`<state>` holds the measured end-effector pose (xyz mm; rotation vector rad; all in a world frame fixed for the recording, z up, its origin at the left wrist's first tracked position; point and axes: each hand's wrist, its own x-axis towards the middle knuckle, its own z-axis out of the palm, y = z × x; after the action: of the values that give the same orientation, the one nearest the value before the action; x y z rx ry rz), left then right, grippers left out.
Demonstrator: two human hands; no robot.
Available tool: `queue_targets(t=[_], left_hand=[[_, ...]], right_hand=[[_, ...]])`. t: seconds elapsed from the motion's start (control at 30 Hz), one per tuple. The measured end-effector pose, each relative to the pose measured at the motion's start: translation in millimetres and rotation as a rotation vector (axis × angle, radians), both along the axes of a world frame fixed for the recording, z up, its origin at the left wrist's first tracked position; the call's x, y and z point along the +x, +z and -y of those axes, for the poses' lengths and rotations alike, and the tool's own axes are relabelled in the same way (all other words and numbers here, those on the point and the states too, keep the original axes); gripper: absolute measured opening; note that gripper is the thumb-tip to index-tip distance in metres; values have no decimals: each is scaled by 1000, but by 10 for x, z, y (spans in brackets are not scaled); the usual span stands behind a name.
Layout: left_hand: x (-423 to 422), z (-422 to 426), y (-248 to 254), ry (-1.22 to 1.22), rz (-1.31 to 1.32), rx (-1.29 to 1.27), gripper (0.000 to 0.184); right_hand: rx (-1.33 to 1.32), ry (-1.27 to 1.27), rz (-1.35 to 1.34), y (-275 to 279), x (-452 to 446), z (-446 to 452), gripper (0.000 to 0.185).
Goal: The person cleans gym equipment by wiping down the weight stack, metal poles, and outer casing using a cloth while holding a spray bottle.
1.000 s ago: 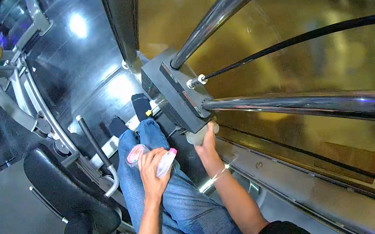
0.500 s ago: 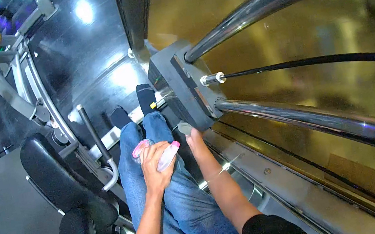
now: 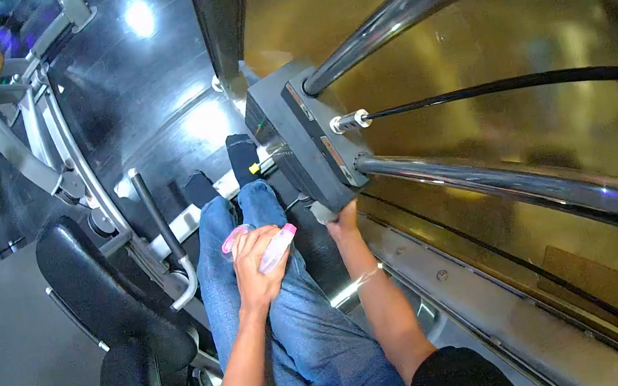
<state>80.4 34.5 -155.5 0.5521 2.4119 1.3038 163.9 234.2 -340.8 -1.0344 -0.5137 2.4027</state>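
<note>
My left hand (image 3: 259,268) is closed round a clear bottle with a pink cap (image 3: 278,250), over my jeans. A clear item with a pink rim (image 3: 235,240) shows at the far side of the same hand. My right hand (image 3: 343,222) is at the near lower corner of the grey weight stack (image 3: 302,141), closed on a pale cloth (image 3: 322,212); its fingers are partly hidden by the stack. A yellow-headed pin (image 3: 254,168) sticks out of the stack's left side.
Two chrome guide rods (image 3: 487,183) and a black cable (image 3: 504,87) run right from the stack. Black padded seats (image 3: 101,293) and a lever with a black grip (image 3: 158,218) stand at left. A metal frame rail (image 3: 441,275) lies at lower right.
My right hand has moved from the stack's near corner slightly away, then back right and under its edge with the cloth. The view has shifted, and my left hand keeps its hold.
</note>
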Motion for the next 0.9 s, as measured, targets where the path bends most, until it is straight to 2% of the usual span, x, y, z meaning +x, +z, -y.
queue_targets(t=[0.07,0.1,0.17,0.2,0.3,0.4,0.73,0.9], left_hand=[[-1,3,-14,-4,-7,9,27],[-2,-3,-14,-4,-11,14,27],[1,-11,-13,-2,-21,8,26],[-1,-10,-18,0,-28,-2,26],[5,5,-49,1,-27,-16,26],[-13,11,-35,-19,-39,-16,26],[-11,6,-46,18,-25,-19,26],[-11,32,-94,-9,-17,-31,26]], right_hand=[[-108,-125,234,444,29,115,45],[-105,-126,229,488,65,168,45],[161,-78,357,555,97,281,43],[191,-88,405,628,69,308,43],[76,-92,272,-96,45,180,34],[-7,-13,241,-294,-60,97,35],[-111,164,315,-473,6,-31,39],[-102,222,408,-169,154,-88,41]])
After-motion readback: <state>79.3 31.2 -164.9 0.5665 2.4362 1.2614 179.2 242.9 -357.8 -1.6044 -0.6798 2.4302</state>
